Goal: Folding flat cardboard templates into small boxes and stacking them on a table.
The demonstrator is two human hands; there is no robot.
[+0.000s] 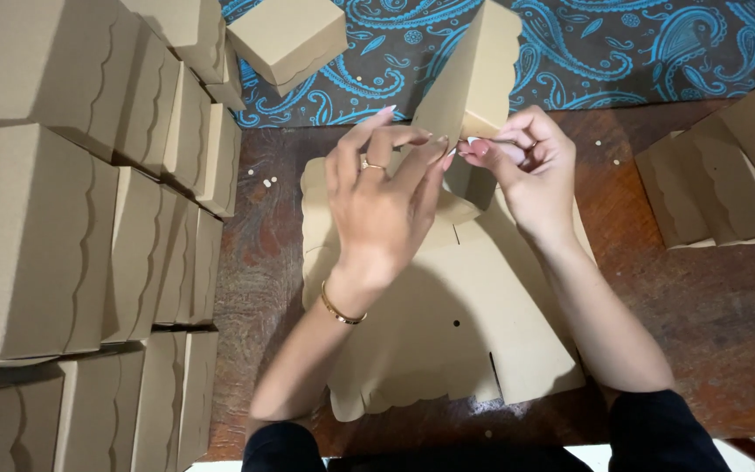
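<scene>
Dark wooden table [701, 306], seen from above. Nearest lies a flat brown cardboard box blank [447, 341] with scalloped edges. Above it, the left hand [382, 197] and right hand [526, 166] pinch a raised flap [474, 74] between fingertips. Folded boxes [37, 236] stack at left; farthest, a blue paisley cloth [587, 52].

Plain brown cardboard everywhere: a stack of folded boxes [89, 236] with scalloped edges fills the left side, one more closed box [287, 39] sits up top on the blue paisley cloth. In the centre a flat box blank [447, 323] lies on the wooden table, one flap [474, 74] raised upright. Further flat blanks [727, 175] lean at the right edge.
</scene>
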